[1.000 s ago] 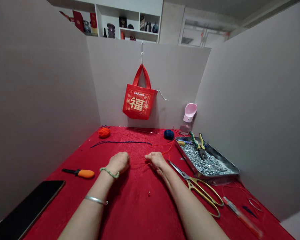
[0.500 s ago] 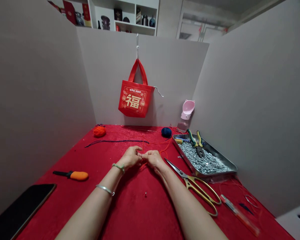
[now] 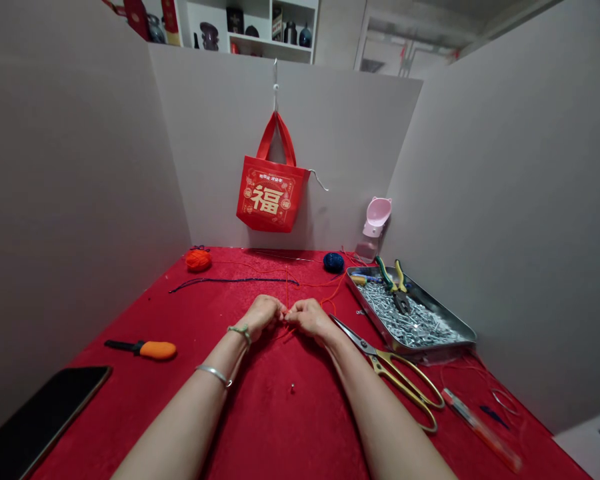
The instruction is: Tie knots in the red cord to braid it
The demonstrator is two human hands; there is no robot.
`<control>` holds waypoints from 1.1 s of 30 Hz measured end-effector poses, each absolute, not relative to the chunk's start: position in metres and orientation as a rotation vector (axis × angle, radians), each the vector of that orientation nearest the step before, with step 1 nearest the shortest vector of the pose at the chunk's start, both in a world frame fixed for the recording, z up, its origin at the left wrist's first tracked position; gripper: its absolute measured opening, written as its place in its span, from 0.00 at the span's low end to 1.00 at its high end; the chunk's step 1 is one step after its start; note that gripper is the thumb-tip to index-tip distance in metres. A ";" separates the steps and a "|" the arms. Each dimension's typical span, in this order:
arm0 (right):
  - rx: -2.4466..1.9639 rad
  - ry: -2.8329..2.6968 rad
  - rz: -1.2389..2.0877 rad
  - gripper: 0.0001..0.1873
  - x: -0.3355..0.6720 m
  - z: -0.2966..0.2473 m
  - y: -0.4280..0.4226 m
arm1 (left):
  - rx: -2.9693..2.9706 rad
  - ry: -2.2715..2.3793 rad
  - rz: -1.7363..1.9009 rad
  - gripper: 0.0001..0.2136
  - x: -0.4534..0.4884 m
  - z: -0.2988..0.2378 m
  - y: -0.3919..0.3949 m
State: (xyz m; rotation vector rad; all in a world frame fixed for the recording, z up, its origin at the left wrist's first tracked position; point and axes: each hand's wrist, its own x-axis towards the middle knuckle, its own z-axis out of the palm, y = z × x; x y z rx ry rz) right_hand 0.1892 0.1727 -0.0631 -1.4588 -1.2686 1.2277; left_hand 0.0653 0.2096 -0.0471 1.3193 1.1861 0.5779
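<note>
My left hand (image 3: 266, 315) and my right hand (image 3: 309, 316) meet at the middle of the red-covered table, fingertips almost touching. Both are closed in a pinch on a thin red cord (image 3: 287, 288), which runs away from the fingers toward the back. A short piece of the cord pokes out below my right fingers. The exact spot between the fingertips is too small to make out. Beyond my hands lies a dark braided cord (image 3: 235, 281). Close to my right wrist are gold-handled scissors (image 3: 393, 370), their blades pointing toward my hand.
A metal tray (image 3: 467, 331) of screws with pliers (image 3: 399, 293) stands at right, near a utility knife (image 3: 480, 430). At left lie an orange-handled tool (image 3: 155, 350) and a phone (image 3: 45, 417). Orange yarn (image 3: 199, 260) and blue yarn (image 3: 333, 263) sit behind; a red bag (image 3: 271, 197) hangs above.
My left hand's fingers have curled in more tightly, having been more extended before. My right hand stays nearly in place. The view has shifted slightly.
</note>
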 end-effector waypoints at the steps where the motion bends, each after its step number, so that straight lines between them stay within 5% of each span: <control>1: -1.472 -1.272 1.214 0.06 0.190 -0.064 0.174 | 1.273 1.170 0.590 0.06 0.066 -0.048 0.210; 19: -1.532 -1.653 1.086 0.08 0.202 -0.033 0.157 | 1.157 1.143 0.624 0.08 0.061 -0.046 0.199; 25: -1.449 -1.867 1.517 0.03 0.195 -0.026 0.144 | 1.053 1.050 0.622 0.04 0.060 -0.042 0.199; 33: -1.304 -0.977 1.451 0.02 0.193 -0.033 0.160 | 1.135 1.167 0.655 0.07 0.062 -0.041 0.195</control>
